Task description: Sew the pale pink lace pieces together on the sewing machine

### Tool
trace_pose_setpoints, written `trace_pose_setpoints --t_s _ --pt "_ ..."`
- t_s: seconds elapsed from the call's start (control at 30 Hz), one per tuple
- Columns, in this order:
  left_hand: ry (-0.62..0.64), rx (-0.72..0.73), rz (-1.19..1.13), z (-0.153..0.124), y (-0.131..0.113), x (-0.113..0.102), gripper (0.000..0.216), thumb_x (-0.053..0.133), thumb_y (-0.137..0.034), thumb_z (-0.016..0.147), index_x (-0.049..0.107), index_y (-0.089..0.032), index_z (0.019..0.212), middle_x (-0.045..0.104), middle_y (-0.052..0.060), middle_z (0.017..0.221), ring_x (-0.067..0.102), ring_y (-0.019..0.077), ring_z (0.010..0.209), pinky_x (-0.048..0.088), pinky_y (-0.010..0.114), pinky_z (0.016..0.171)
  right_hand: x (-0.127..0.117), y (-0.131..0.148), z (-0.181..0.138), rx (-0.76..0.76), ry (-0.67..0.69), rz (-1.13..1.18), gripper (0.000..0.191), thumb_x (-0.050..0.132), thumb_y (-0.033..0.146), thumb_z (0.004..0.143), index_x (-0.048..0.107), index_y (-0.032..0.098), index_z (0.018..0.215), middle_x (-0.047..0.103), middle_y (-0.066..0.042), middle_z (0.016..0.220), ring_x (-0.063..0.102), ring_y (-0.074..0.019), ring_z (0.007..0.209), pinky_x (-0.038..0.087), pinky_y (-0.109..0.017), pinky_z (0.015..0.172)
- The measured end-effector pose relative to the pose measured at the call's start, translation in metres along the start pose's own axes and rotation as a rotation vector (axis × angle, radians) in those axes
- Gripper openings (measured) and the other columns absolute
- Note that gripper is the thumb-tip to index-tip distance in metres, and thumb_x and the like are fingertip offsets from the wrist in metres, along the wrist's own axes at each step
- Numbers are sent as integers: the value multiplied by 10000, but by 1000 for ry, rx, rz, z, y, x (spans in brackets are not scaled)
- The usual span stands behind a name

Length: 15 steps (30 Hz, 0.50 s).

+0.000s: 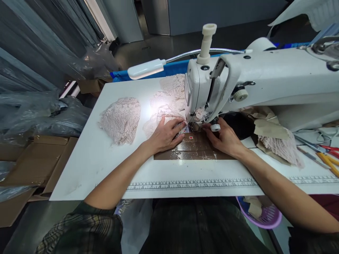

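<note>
A white sewing machine (254,79) stands on a white table (106,158). My left hand (166,134) lies flat with fingers stretched out, pressing pale pink lace fabric (161,113) toward the needle area (196,124). My right hand (225,138) rests on the brown taped patch (190,150) right of the presser foot, fingers curled at the fabric edge; what it grips is hidden. A second lace piece (122,120) lies to the left, apart from both hands.
A gooseneck lamp (145,68) lights the lace. More lace and paper pieces (278,141) lie at right, with scissors and tools (327,155). A printed ruler (190,184) runs along the table's front edge. A purple basket (265,215) hangs below. Cardboard boxes (31,165) and plastic bags sit left.
</note>
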<state>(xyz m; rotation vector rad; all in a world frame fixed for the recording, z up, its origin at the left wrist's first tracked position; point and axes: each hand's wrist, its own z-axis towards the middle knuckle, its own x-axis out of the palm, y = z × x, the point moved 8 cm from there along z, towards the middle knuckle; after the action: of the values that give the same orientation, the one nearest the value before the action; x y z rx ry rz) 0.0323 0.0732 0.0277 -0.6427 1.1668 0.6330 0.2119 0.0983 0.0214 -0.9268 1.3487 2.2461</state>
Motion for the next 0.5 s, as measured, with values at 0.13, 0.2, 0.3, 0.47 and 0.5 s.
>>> trace_pose_setpoints --t_s 0.13,0.2,0.3,0.47,0.5 --pt "-30 -77 34 -11 1 -17 337 429 -375 998 571 -164 1219 547 146 1303 576 267 1115 461 525 948 -8 -8 4 129 -61 239 193 596 375 811 666 198 846 631 -81 910 612 -220 818 519 -374 759" --pt "-73 -119 76 -11 9 -30 300 431 -355 1000 621 -151 1112 579 138 1230 603 235 995 493 434 842 -9 -18 7 294 -101 460 196 641 400 770 649 206 796 627 -50 805 609 -198 744 529 -347 706" --pt "-52 -199 153 -1 30 -39 257 434 -296 998 639 -144 1025 612 119 1082 588 210 876 458 362 743 -4 -28 12 553 -180 836 171 707 328 699 583 213 675 583 -8 665 582 -159 632 534 -284 590" --pt "122 -501 215 20 86 -29 337 447 -419 974 613 -128 945 582 104 890 550 229 801 414 353 710 5 -22 40 621 -217 1015 202 697 307 758 530 227 678 482 45 562 491 -115 504 476 -213 438" --pt "156 -523 193 22 94 -25 354 455 -447 964 606 -127 968 579 108 906 551 237 823 416 350 717 9 -20 47 611 -202 1026 186 681 335 799 552 225 721 504 41 586 498 -115 514 475 -210 438"
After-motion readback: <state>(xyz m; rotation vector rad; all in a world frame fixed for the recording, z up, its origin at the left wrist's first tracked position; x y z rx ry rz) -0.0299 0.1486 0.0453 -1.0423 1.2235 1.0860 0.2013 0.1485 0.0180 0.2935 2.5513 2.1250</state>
